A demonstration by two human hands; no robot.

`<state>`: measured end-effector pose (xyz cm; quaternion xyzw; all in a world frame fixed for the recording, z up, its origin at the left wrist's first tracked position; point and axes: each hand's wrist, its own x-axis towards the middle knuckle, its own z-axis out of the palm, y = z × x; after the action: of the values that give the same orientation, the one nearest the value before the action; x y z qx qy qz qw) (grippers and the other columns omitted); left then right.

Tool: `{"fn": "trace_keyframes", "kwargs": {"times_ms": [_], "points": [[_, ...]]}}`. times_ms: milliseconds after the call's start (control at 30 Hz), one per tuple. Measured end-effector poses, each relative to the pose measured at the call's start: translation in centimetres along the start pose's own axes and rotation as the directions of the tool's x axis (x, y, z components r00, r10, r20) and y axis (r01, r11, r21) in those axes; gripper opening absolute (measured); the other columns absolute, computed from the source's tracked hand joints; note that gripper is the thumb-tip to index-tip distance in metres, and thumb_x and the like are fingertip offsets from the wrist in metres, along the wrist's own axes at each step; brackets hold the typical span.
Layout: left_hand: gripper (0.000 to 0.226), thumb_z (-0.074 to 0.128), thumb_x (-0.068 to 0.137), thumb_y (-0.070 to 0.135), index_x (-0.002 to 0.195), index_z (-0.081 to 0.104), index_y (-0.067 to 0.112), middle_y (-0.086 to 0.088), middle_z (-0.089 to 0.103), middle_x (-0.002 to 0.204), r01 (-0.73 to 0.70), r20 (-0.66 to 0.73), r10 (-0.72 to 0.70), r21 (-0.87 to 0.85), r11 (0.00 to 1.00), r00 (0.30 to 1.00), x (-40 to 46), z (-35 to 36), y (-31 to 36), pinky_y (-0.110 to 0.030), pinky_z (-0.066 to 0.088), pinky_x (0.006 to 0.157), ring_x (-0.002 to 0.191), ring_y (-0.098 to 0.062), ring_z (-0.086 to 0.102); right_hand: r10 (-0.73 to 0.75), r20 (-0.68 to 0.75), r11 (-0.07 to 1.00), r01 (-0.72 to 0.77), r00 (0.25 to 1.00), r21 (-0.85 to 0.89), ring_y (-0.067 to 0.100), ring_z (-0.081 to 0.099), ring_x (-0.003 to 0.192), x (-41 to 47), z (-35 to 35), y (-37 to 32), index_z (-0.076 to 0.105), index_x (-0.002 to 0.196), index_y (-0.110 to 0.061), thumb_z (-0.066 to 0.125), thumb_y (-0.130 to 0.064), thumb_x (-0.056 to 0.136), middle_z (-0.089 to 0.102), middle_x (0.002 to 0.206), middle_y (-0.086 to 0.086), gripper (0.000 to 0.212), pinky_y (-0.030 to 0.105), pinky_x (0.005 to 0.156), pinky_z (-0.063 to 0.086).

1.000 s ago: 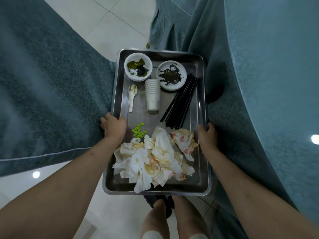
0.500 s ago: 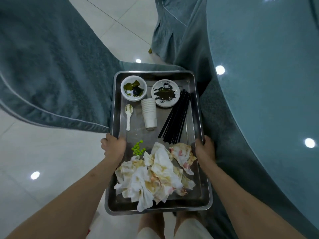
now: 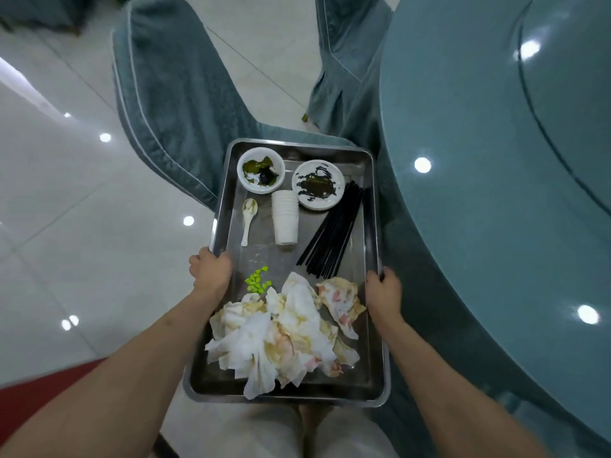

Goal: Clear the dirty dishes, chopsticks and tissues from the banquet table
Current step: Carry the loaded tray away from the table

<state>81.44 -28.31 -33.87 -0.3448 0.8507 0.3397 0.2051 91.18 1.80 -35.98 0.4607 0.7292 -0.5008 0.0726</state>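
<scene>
Two hands carry one steel tray (image 3: 373, 226), and on it lies all that is cleared from the table. The left hand (image 3: 211, 271) grips the long rim at 9 o'clock, fingers curled over the edge; the right hand (image 3: 383, 292) grips the opposite rim at 3 o'clock in the same way. A heap of stained tissues (image 3: 281, 332) fills the near end, toward 6 o'clock. Some small green bits (image 3: 258, 283) lie just beyond them. A bundle of black chopsticks (image 3: 332, 234) lies slanted toward 2 o'clock, its far tips beside a sauce-smeared dish (image 3: 318, 185). A bowl with green leftovers (image 3: 261, 170) stands at 11 o'clock, a white spoon (image 3: 248, 216) below it, and a stack of white cups (image 3: 285, 214) lies on its side at the middle.

The tray is in the air between a covered chair (image 3: 172, 94) at 10 o'clock and the round banquet table (image 3: 479, 193) at 3 o'clock, whose visible part carries no dishes. I judge the clearing itself is done and the step now is to carry the load away.

To do it well, the tray should stay level, because the lying cups and the chopsticks can roll and the light tissues can slide off the near rim. Both grips should remain opposite each other, and the path should avoid the chair cover and the hanging tablecloth.
</scene>
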Motion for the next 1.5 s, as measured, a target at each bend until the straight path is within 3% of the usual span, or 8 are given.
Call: {"fn": "trace_keyframes", "kwargs": {"times_ms": [100,233,533,667,800,1200,1400,1500], "points": [[0.047,0.044,0.099,0.020,0.139,0.046,-0.004,-0.027,0.040,0.141,-0.015,-0.011,0.014,-0.025,1.000,1.000,-3.4,-2.8,-0.3,-0.052,0.037,0.111,0.133,-0.044,0.038,0.007,0.007,1.000,-0.007,1.000,-0.011,0.029,0.063,0.096,-2.7,-2.0,0.6,0.058,0.094,-0.024,0.051,-0.033,0.087,0.061,0.105,0.012,0.013,0.052,0.090,0.056],[0.045,0.043,0.098,0.017,0.137,0.047,-0.006,-0.027,0.039,0.142,-0.025,-0.012,0.025,-0.025,0.999,1.000,-5.9,-5.4,-0.3,-0.050,0.038,0.109,0.132,-0.045,0.039,0.041,0.026,0.999,-0.041,0.999,-0.018,0.025,0.057,0.095,-4.2,-2.9,0.8,0.059,0.110,-0.009,0.047,-0.047,0.079,0.060,0.112,0.014,0.051,0.043,0.084,0.050],[0.043,0.041,0.098,0.017,0.134,0.051,-0.004,-0.027,0.042,0.138,-0.063,-0.034,0.061,-0.051,0.997,0.998,-10.6,-11.7,-1.0,-0.049,0.041,0.105,0.126,-0.045,0.043,0.012,0.020,1.000,-0.012,1.000,-0.017,0.022,0.053,0.082,-12.3,-6.3,-3.7,0.058,0.097,-0.010,0.049,-0.040,0.085,0.058,0.102,0.014,0.033,0.034,0.071,0.047],[0.045,0.039,0.097,0.017,0.136,0.052,-0.002,-0.026,0.042,0.140,-0.083,-0.045,0.079,-0.093,0.992,0.996,-11.9,-13.6,-0.7,-0.051,0.041,0.108,0.126,-0.045,0.044,-0.060,0.000,0.998,0.059,0.998,0.021,0.018,0.044,0.064,-15.2,-7.9,-6.4,0.045,0.068,-0.015,0.052,-0.023,0.094,0.049,0.075,0.005,0.028,0.031,0.055,0.035],[0.048,0.036,0.096,0.020,0.136,0.053,-0.001,-0.025,0.043,0.139,-0.111,-0.060,0.105,-0.105,0.988,0.993,-13.2,-15.5,0.8,-0.056,0.045,0.105,0.125,-0.046,0.045,-0.087,-0.008,0.995,0.087,0.996,0.043,0.015,0.032,0.058,-16.7,-9.6,-8.2,0.033,0.064,-0.017,0.049,-0.015,0.090,0.036,0.063,-0.002,0.030,0.030,0.053,0.027],[0.067,0.035,0.082,0.041,0.133,0.055,0.002,-0.025,0.050,0.135,-0.290,0.008,0.293,-0.126,0.949,0.956,-20.7,-16.2,7.6,-0.053,0.045,0.106,0.121,-0.045,0.049,-0.075,-0.124,0.991,0.089,0.989,0.104,0.021,0.047,0.069,-19.0,-18.5,-9.5,0.050,0.080,-0.011,0.046,-0.053,0.101,0.045,0.074,0.004,0.047,0.037,0.068,0.042],[0.076,0.034,0.076,0.043,0.136,0.054,0.001,-0.027,0.047,0.140,-0.378,0.085,0.385,-0.088,0.922,0.919,-25.8,-13.3,11.7,-0.053,0.042,0.108,0.127,-0.045,0.045,0.001,-0.208,0.986,0.034,0.978,0.164,0.029,0.057,0.092,-18.7,-24.7,-8.1,0.056,0.094,-0.017,0.046,-0.066,0.087,0.055,0.093,0.004,0.051,0.044,0.085,0.048],[0.066,0.039,0.083,0.043,0.131,0.056,0.002,-0.026,0.050,0.136,-0.429,0.114,0.431,-0.046,0.902,0.895,-27.6,-10.9,13.3,-0.053,0.044,0.105,0.123,-0.044,0.047,0.024,-0.251,0.983,0.023,0.968,0.185,0.024,0.047,0.088,-19.1,-28.0,-7.1,0.038,0.079,-0.027,0.047,-0.067,0.087,0.039,0.080,-0.007,0.042,0.039,0.078,0.039]]}}
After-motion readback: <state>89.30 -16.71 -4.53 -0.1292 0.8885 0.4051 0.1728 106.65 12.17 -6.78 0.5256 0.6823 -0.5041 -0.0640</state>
